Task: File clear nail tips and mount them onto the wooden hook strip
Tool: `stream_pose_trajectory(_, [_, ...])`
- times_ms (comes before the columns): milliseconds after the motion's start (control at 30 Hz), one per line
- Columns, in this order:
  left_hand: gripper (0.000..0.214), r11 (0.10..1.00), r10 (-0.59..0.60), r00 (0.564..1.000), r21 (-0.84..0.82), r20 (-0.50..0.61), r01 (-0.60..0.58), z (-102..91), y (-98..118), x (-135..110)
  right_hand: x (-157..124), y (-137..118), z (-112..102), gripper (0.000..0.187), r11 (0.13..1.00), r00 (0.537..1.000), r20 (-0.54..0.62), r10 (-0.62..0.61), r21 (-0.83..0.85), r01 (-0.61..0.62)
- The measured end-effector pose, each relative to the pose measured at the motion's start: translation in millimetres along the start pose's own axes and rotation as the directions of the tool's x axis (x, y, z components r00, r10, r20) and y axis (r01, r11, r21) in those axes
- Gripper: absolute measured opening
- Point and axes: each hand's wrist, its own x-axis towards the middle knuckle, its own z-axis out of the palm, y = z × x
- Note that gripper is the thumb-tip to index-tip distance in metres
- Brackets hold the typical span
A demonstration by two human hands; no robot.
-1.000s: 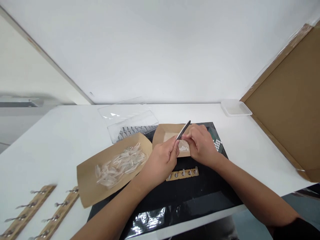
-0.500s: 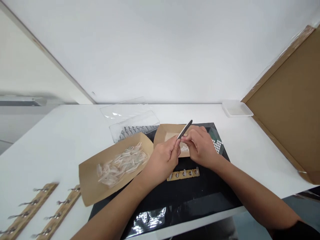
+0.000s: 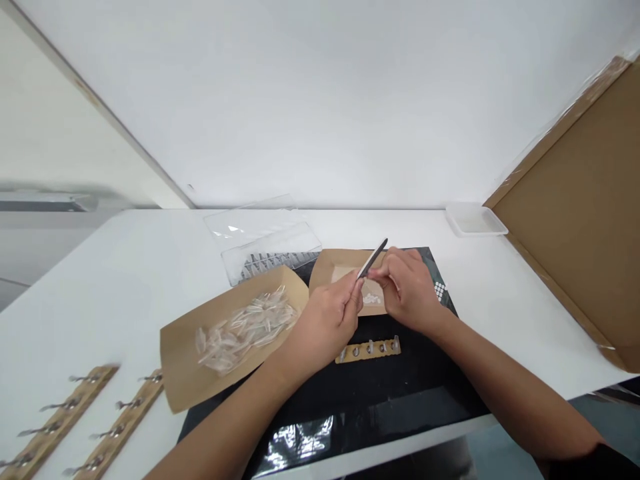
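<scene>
Over the far tray, my left hand (image 3: 330,310) is closed on a slim black-and-white nail file (image 3: 375,255), its rounded tip pointing up and to the right. My right hand (image 3: 407,287) is pinched right beside the file's lower part; whatever sits between its fingertips is too small to make out. Below the hands, a short wooden strip (image 3: 376,349) with several small stands lies on a black mat (image 3: 350,400), some bearing clear pieces. Left of my left hand, clear false nail tips (image 3: 250,327) are heaped in a brown paper tray (image 3: 183,363).
A second brown paper tray (image 3: 327,263) with small white bits lies behind my hands. White dots (image 3: 440,290) are at the mat's right. Clear plastic boxes (image 3: 270,243), a white tub (image 3: 475,220), a cardboard box (image 3: 575,200) and wooden racks with metal posts (image 3: 115,430) surround the mat.
The view has shifted slightly. My right hand has tilted a little and covers more of the white dots; both hands keep their grip beside the file.
</scene>
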Motion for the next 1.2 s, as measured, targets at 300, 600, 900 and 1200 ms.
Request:
stream_pose_trajectory(300, [0.034, 0.993, 0.074, 0.997, 0.099, -0.021, -0.071, -1.0, -1, -1, -2, -3, -4, 0.024, 0.997, 0.999, -0.046, 0.006, 0.074, -0.003])
stream_pose_trajectory(600, [0.044, 0.867, 0.126, 0.989, 0.493, -0.079, -0.071, 1.0, -7, -1, -14, -6, -9, 0.024, 0.577, 0.917, 0.127, 0.378, 0.742, -0.341])
stream_pose_trajectory(900, [0.027, 0.849, 0.181, 0.974, 0.521, -0.136, -0.085, 2.3, -11, -2, -16, -3, -6, 0.026, 0.428, 0.872, 0.196, 0.449, 0.809, -0.403])
stream_pose_trajectory(1200, [0.027, 0.966, 0.055, 0.998, 0.255, -0.027, -0.047, -2.9, -1, -1, -22, -2, -1, 0.013, 0.887, 0.930, -0.094, 0.356, 0.347, -0.305])
